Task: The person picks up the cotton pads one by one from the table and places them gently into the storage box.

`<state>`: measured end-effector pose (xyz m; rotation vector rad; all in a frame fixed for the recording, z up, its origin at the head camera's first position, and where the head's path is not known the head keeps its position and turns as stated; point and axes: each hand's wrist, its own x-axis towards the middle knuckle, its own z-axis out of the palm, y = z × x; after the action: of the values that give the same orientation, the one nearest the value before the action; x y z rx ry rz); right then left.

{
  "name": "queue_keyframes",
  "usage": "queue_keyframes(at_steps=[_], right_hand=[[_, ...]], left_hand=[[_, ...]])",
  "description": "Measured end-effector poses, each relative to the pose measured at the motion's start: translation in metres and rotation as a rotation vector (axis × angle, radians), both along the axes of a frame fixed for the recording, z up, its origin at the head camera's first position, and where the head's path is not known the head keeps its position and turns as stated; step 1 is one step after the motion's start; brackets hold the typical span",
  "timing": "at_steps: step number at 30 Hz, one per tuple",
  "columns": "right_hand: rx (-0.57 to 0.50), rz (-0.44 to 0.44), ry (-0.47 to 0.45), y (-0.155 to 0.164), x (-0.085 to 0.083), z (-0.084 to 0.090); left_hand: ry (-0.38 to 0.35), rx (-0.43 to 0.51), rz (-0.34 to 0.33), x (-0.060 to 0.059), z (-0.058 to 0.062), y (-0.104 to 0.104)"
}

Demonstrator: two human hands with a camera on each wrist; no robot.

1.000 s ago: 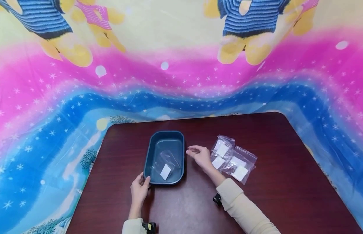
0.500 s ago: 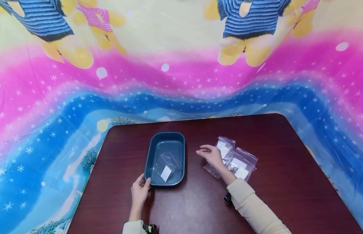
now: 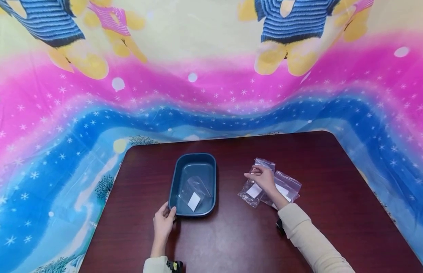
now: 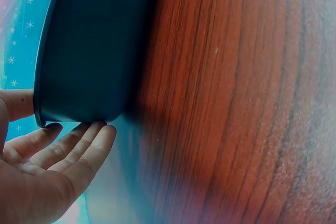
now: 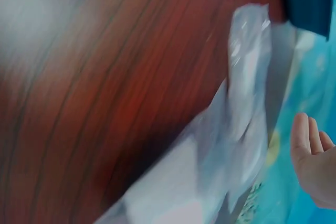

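A dark teal plastic tray (image 3: 194, 159) stands on the table in the head view, with a clear zip-lock bag (image 3: 193, 189) holding a white card inside it. My left hand (image 3: 162, 223) grips the tray's near left corner. In the left wrist view the thumb lies over the rim and the fingers (image 4: 94, 153) touch the outer wall. My right hand (image 3: 264, 179) hovers over several clear zip-lock bags (image 3: 254, 191) with white contents and partly hides them. Nothing shows between its fingers. In the right wrist view the bags (image 5: 173, 182) are blurred and lie apart from the hand (image 5: 315, 163).
The dark red wooden table (image 3: 225, 242) has its far edge against a printed cloth backdrop (image 3: 211, 91). A band of bare tabletop lies between the tray and the bags. Both sleeves are cream, with a small black camera (image 3: 176, 266) at the left wrist.
My right hand has moved right, away from the tray's right side to above the bags. The left hand, the tray and the bag in it have stayed put.
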<state>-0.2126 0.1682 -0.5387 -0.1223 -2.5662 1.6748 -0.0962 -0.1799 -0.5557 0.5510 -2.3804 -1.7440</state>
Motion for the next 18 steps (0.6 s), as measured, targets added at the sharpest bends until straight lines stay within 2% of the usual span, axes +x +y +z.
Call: queue_keyframes(at_steps=[6,11,14,18], right_hand=[[0.084,-0.009,0.043,0.022,-0.006,-0.009],[0.253,-0.009,0.075,0.037,-0.008,-0.014],[0.345,0.002,0.076,0.045,-0.009,-0.017],[0.408,0.039,0.038,0.052,-0.011,-0.024]], left_hand=[[0.003,0.015,-0.002,-0.001,0.001,0.001],[-0.006,0.024,-0.002,-0.001,0.000,0.000],[-0.013,0.024,-0.002,-0.001,0.000,0.001],[-0.017,0.030,-0.001,0.000,0.002,0.001]])
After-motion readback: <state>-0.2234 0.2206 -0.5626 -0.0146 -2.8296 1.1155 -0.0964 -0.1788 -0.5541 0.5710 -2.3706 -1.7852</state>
